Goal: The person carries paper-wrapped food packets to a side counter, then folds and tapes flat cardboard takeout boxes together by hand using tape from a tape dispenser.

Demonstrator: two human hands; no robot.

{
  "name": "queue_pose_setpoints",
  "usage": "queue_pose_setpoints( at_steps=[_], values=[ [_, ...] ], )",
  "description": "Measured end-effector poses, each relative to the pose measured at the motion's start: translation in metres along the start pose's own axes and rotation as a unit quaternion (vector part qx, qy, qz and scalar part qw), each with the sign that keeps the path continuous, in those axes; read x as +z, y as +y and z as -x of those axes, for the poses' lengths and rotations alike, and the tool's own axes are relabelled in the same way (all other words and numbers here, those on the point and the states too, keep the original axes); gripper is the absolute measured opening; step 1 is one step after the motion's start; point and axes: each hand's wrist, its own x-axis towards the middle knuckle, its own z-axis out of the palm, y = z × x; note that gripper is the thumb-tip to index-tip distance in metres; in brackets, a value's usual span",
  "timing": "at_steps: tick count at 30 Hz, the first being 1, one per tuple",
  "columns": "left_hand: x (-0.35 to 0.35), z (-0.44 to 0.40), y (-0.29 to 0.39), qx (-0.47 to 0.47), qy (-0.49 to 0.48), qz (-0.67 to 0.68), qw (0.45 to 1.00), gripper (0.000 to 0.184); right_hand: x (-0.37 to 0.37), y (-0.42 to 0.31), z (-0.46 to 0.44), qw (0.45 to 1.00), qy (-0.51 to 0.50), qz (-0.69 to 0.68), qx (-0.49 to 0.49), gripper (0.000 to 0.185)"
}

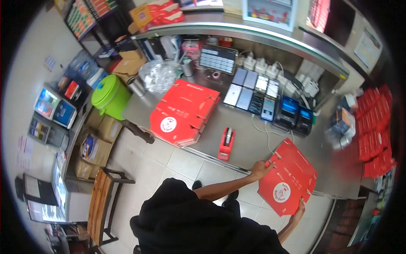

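A flat red cardboard box (pixel 292 175) with a round white logo is held partly over the steel counter's front edge. My left hand (pixel 262 170) grips it at its left edge, fingers closed on the cardboard. At the lower right edge, my right hand (pixel 299 208) also has hold of the box, with part of its fingers hidden beneath. To the left, a stack of similar flat red boxes (pixel 186 110) lies on the counter. Between that stack and my left hand stands a red tape dispenser (pixel 226 144).
Several phones (pixel 245 98), two dark blue-black printers (pixel 288 111) and a tablet (pixel 218 59) sit toward the counter's back, with cables trailing forward. A green lidded drum (pixel 111 96) stands at left near a wooden bench (pixel 100 205). More red boxes (pixel 372 131) are piled at right.
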Motion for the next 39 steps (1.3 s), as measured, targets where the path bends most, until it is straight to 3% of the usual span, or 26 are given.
queue_pose_setpoints(
  at_steps=[2,4,6,9,13,16,17,19,21,24,30,32,34,36,37,38,39],
  values=[
    [-0.077,0.017,0.036,-0.015,-0.053,-0.031,0.998,0.039,0.037,-0.022,0.037,0.999,-0.001,-0.051,-0.002,0.044],
    [-0.108,0.024,0.000,0.071,0.077,-0.005,0.995,0.053,0.078,-0.041,0.060,0.996,-0.031,-0.078,-0.009,0.043],
    [-0.169,0.041,-0.009,0.105,0.144,0.036,0.983,0.059,0.129,-0.053,0.082,0.992,-0.066,-0.100,-0.035,0.040],
    [-0.296,0.092,0.002,-0.005,0.156,0.017,0.988,0.054,0.212,-0.049,0.113,0.985,-0.118,-0.094,-0.079,0.036],
    [-0.398,0.094,-0.080,0.079,0.373,0.048,0.923,0.055,0.343,-0.035,0.132,0.979,-0.184,-0.051,-0.077,0.027],
    [-0.458,0.080,-0.155,-0.011,0.387,0.057,0.920,0.058,0.436,-0.018,0.140,0.971,-0.227,-0.039,-0.062,0.028],
    [-0.469,0.073,-0.184,-0.048,0.380,0.063,0.921,0.059,0.454,0.005,0.125,0.965,-0.242,0.048,-0.094,0.036],
    [-0.480,0.070,-0.210,-0.051,0.388,0.033,0.920,0.061,0.488,0.035,0.117,0.962,-0.262,0.048,-0.058,0.044],
    [-0.491,0.061,-0.227,-0.057,0.386,-0.012,0.920,0.064,0.500,0.032,0.130,0.966,-0.220,0.133,0.021,0.051],
    [-0.489,0.057,-0.246,-0.105,0.353,-0.041,0.929,0.068,0.506,0.051,0.123,0.965,-0.232,0.114,0.050,0.053],
    [-0.494,0.052,-0.250,-0.119,0.335,-0.023,0.934,0.069,0.508,0.050,0.128,0.970,-0.177,0.162,0.043,0.056],
    [-0.501,0.057,-0.252,-0.065,0.285,0.008,0.956,0.070,0.505,0.055,0.123,0.970,-0.154,0.188,0.020,0.054],
    [-0.503,0.092,-0.224,-0.123,0.228,0.283,0.923,0.071,0.471,0.067,0.112,0.974,-0.120,0.191,-0.010,0.051],
    [-0.507,0.101,-0.291,-0.216,0.283,0.268,0.895,0.071,0.435,0.073,0.096,0.980,-0.089,0.167,-0.063,0.047],
    [-0.495,0.130,-0.230,-0.202,0.383,0.226,0.873,0.065,0.416,0.075,0.087,0.977,-0.047,0.184,-0.094,0.045],
    [-0.469,0.148,-0.257,-0.089,0.503,0.192,0.838,0.050,0.390,0.079,0.081,0.972,-0.006,0.201,-0.121,0.043],
    [-0.447,0.164,-0.251,-0.077,0.525,0.106,0.841,0.042,0.371,0.087,0.071,0.965,0.034,0.216,-0.148,0.041]
  ],
)
